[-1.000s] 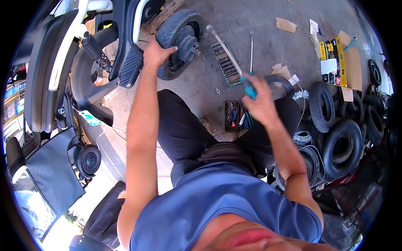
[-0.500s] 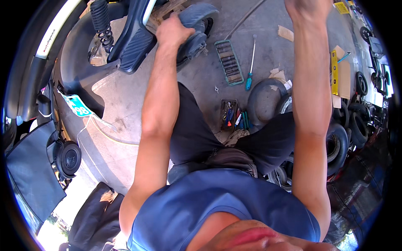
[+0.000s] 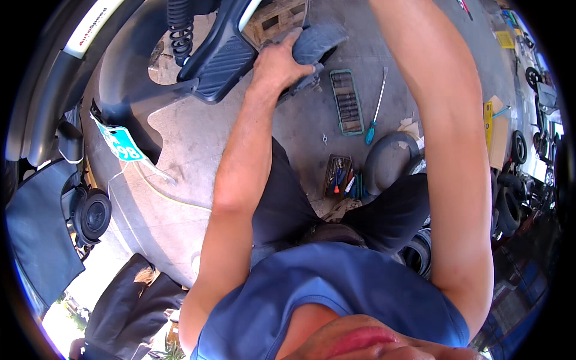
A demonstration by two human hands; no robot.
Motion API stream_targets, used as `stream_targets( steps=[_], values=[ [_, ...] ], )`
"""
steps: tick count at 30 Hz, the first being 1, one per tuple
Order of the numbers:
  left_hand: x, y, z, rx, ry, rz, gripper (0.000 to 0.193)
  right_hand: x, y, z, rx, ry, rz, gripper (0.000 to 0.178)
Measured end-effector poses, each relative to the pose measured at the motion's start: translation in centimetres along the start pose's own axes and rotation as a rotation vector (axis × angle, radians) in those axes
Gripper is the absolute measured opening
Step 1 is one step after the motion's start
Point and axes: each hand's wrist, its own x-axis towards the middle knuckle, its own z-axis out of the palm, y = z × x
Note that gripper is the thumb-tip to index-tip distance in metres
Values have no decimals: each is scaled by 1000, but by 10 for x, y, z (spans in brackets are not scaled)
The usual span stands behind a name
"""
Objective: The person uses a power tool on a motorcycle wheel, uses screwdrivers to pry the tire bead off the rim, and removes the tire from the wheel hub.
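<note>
My left hand (image 3: pixel 281 67) rests on a black scooter wheel (image 3: pixel 326 43), fingers over its top and thumb pressed against its near side. The wheel adjoins the black ribbed footboard (image 3: pixel 225 66) of a scooter. Above it a coil-spring shock absorber (image 3: pixel 180 33) shows. My right forearm (image 3: pixel 414 42) reaches past the upper edge, so the right hand and anything in it are out of sight. Between the arms lie a green-rimmed socket tray (image 3: pixel 347 102) and a screwdriver (image 3: pixel 376 108) with a teal handle, neither touched.
Near my knees sit a box of hand tools (image 3: pixel 338 177) and a loose tyre (image 3: pixel 384 159). A wooden pallet (image 3: pixel 279 23) stands behind the wheel. To the left hangs a blue-and-white plate (image 3: pixel 120 143). More tyres (image 3: pixel 509 207) and a yellow level (image 3: pixel 488 126) are on the right.
My right hand has moved up out of view, and the long metal rod is no longer seen. The view has shifted; my left hand remains on the wheel, which appears turned.
</note>
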Motion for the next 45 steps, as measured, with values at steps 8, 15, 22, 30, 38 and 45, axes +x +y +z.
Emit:
stream_targets(
  steps=[8,15,22,30,38,45],
  values=[
    [-11,26,3,46,7,-87,76,62,128,-35,-178,21,404,26],
    [-14,33,10,29,25,-55,68,53,200,-68,-56,-9,591,30],
    [-16,37,21,42,59,-23,69,51,223,-68,-121,13,615,30],
    [-4,31,13,50,53,-67,68,16,110,-49,63,44,357,30],
    [-11,36,18,68,82,-61,75,-138,-53,-67,137,-370,19,38],
    [-4,42,22,89,21,-45,90,-276,-153,-154,-689,-435,6,23]
  ],
)
